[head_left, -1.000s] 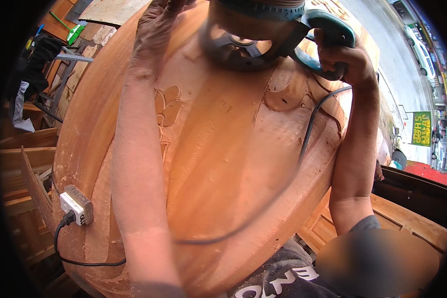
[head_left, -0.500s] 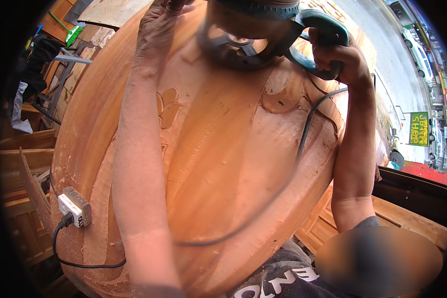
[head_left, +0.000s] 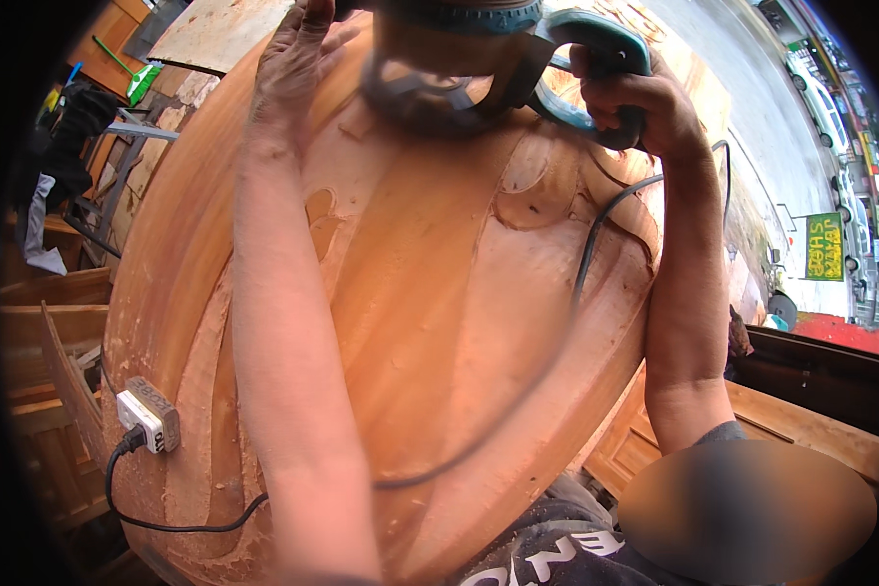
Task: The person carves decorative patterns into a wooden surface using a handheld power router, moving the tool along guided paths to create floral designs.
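Note:
A teal and black router (head_left: 449,49), blurred at its base, stands on a big carved wooden slab (head_left: 410,273) with an oval outline. My right hand (head_left: 645,103) is closed around the router's D-shaped handle on its right side. At the upper edge, my left hand (head_left: 298,68) is at the router's left side, its fingers bent around a dark grip that the picture's edge partly cuts off. Under the router, the cutting point is hidden by blur. Shallow carved leaf-like shapes and grooves mark the wood around it.
A black cord (head_left: 581,264) loops from the right across the slab and under my left forearm. A white plug socket block (head_left: 145,420) rests on the slab's left edge. Wooden panels (head_left: 54,361) stand at left. A road with parked cars (head_left: 818,112) lies at right.
The router has shifted left and slightly away across the slab, with both my hands moving along on it. The cord has swung left a little.

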Demonstrator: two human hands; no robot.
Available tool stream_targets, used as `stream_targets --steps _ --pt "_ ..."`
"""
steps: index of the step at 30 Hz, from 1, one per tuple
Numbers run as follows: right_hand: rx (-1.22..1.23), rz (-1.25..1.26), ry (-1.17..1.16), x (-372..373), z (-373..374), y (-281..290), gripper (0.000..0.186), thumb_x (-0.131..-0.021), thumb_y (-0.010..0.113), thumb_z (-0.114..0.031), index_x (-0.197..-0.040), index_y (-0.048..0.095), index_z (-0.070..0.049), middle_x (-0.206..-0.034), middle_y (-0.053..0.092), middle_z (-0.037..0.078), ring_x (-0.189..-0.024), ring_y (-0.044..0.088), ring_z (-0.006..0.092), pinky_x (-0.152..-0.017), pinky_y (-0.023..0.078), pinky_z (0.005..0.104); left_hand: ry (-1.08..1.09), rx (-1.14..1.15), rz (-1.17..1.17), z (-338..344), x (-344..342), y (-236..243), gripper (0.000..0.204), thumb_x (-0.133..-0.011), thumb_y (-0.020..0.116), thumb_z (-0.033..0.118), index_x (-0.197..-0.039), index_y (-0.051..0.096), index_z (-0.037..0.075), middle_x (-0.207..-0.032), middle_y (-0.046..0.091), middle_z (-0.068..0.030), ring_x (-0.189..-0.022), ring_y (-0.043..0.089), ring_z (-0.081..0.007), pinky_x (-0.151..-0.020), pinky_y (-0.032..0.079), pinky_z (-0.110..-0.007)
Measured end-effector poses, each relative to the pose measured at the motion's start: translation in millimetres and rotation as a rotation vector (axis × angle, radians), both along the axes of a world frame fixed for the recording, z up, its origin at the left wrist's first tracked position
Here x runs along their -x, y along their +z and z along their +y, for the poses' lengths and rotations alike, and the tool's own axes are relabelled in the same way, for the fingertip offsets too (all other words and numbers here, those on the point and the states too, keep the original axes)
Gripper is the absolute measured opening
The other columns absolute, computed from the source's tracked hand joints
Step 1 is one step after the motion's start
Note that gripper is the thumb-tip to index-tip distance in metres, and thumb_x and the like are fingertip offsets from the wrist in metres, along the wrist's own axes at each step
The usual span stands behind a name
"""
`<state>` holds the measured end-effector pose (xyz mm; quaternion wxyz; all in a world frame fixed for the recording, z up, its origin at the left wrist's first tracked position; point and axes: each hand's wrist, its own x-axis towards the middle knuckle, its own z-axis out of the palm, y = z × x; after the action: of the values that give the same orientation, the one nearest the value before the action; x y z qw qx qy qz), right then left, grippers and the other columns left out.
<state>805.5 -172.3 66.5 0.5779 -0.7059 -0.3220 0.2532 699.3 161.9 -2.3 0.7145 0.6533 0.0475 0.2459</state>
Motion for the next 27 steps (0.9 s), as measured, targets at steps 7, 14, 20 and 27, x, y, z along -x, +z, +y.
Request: stream_targets --steps 7,14,20,27 --pt "0.026 -0.006 -0.032 -0.9 1.0 2.2 0.036 -0.074 0.068 -0.01 -0.108 0.065 0.004 -0.07 0.058 0.005 -0.057 0.055 0.0124 -0.054 0.042 0.0283 0.054 -0.052 0.002 -0.6 -5.2 -4.6 0.084 -0.09 0.067 0.066 -0.145 0.051 0.005 -0.138 0.063 -0.0121 -0.132 0.06 -0.0267 -0.116 0.043 -0.039" --pt "-0.015 0.022 -0.021 -1.8 -1.1 3.1 0.029 -0.075 0.073 -0.009 -0.102 0.069 0.001 -0.067 0.057 0.003 -0.055 0.054 0.0108 -0.054 0.042 0.0268 0.046 -0.041 -0.005 -2.6 -0.1 1.9 0.073 -0.092 0.066 0.064 -0.137 0.059 0.007 -0.135 0.065 -0.0087 -0.132 0.059 -0.0255 -0.116 0.042 -0.04" --pt "0.005 0.033 -0.015 -3.2 -7.1 3.2 0.029 -0.075 0.073 -0.009 -0.102 0.069 0.0 -0.068 0.059 0.003 -0.056 0.054 0.0103 -0.054 0.042 0.0273 0.025 -0.001 -0.028 -4.9 -1.6 -4.4 0.071 -0.091 0.07 0.061 -0.136 0.059 0.007 -0.135 0.065 -0.0087 -0.132 0.059 -0.0268 -0.117 0.042 -0.041" --pt "0.011 0.021 -0.032 -3.0 -9.1 1.1 0.042 -0.071 0.067 -0.01 -0.111 0.065 0.002 -0.074 0.059 0.005 -0.056 0.053 0.0116 -0.053 0.043 0.0277 0.031 -0.028 -0.044 -2.9 -0.2 -5.0 0.072 -0.089 0.073 0.06 -0.135 0.06 0.006 -0.133 0.064 -0.0088 -0.129 0.06 -0.0283 -0.114 0.045 -0.04"
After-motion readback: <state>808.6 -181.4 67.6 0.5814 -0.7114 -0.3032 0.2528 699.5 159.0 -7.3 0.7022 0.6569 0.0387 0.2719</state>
